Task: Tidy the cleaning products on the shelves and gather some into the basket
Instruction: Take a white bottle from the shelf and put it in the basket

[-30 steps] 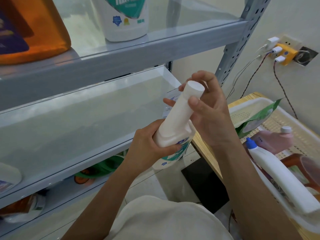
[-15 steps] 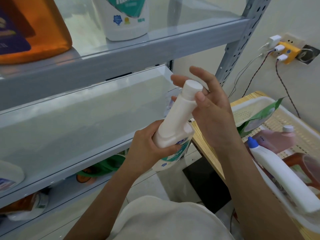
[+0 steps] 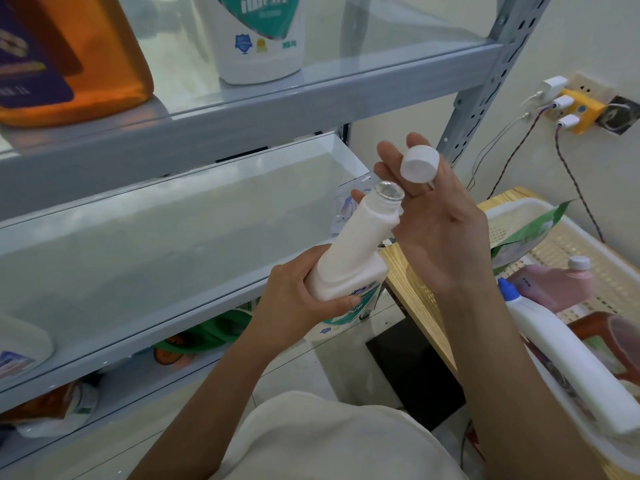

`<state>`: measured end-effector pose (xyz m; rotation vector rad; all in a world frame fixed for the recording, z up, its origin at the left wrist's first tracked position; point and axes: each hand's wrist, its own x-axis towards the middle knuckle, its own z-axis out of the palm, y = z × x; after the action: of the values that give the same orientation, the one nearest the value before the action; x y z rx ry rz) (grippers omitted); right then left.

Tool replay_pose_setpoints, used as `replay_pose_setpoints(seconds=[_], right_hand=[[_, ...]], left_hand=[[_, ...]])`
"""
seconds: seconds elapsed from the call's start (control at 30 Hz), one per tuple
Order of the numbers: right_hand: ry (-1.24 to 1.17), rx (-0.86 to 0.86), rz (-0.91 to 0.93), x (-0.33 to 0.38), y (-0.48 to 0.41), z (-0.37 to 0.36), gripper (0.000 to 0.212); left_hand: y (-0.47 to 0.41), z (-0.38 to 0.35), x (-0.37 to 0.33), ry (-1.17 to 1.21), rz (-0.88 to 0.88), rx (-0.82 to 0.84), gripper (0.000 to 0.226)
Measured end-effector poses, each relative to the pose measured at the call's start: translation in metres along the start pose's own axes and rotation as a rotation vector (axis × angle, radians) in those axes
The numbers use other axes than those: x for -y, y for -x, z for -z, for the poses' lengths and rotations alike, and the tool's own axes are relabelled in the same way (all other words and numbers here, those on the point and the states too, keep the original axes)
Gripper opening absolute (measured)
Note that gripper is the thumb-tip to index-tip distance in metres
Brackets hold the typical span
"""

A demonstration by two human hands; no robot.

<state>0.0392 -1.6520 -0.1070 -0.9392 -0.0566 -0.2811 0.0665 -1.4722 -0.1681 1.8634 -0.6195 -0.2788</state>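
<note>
Two bare hands work over a cream garment [image 3: 329,441] at the bottom edge. The left hand [image 3: 294,306] grips the body of a white bottle [image 3: 349,265], fingers curled round it just above its teal label. The bottle tilts, its uncapped neck pointing up and to the right. The right hand [image 3: 440,230] is held palm up just beside the neck, fingers straight and released; the white cap [image 3: 419,165] lies on them, well clear of the bottle mouth. Whether two fingers nip the cap I cannot tell.

To the right a white basket [image 3: 512,206] sits on a wooden table [image 3: 412,296]. In it lie a white bottle with a blue cap [image 3: 571,362], a pink bottle [image 3: 554,285] with a white top, a green pouch [image 3: 530,233] and a red-brown container [image 3: 620,337] cut off at the frame edge.

Beyond the hands stands grey metal shelving. Its middle shelf [image 3: 156,258] carries a white jug [image 3: 20,348] at far left, only partly in view. The upper shelf [image 3: 242,112] holds an orange bottle [image 3: 97,64] and a white bottle with a teal label [image 3: 256,39], both cropped at the top. Green and orange packs [image 3: 204,337] on the shelf below are mostly hidden by the shelf edge and hard to identify.

On the pale wall, a yellow adapter [image 3: 585,112] with white plugs feeds several cables down behind the table. A black object [image 3: 415,372] sits on the floor under the table.
</note>
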Motion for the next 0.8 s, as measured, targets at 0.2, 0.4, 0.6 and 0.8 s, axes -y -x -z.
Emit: replay_pose_setpoints(seconds=[0.2, 0.4, 0.6, 0.8], right_hand=[[-0.002, 0.033, -0.064, -0.004, 0.005, 0.002, 0.041], [0.237, 0.187, 0.033, -0.002, 0.01, -0.005, 0.035], [0.349, 0.272, 0.057, 0.004, 0.008, 0.003, 0.033], [0.388, 0.255, 0.125, 0.01, 0.011, 0.01, 0.018]], left_hand=[[0.0, 0.0, -0.001, -0.036, -0.051, -0.04, 0.058], [0.0, -0.001, 0.002, -0.069, -0.036, -0.025, 0.057], [0.0, -0.001, 0.002, -0.096, -0.05, 0.006, 0.058], [-0.001, -0.001, 0.001, -0.102, -0.046, 0.064, 0.055]])
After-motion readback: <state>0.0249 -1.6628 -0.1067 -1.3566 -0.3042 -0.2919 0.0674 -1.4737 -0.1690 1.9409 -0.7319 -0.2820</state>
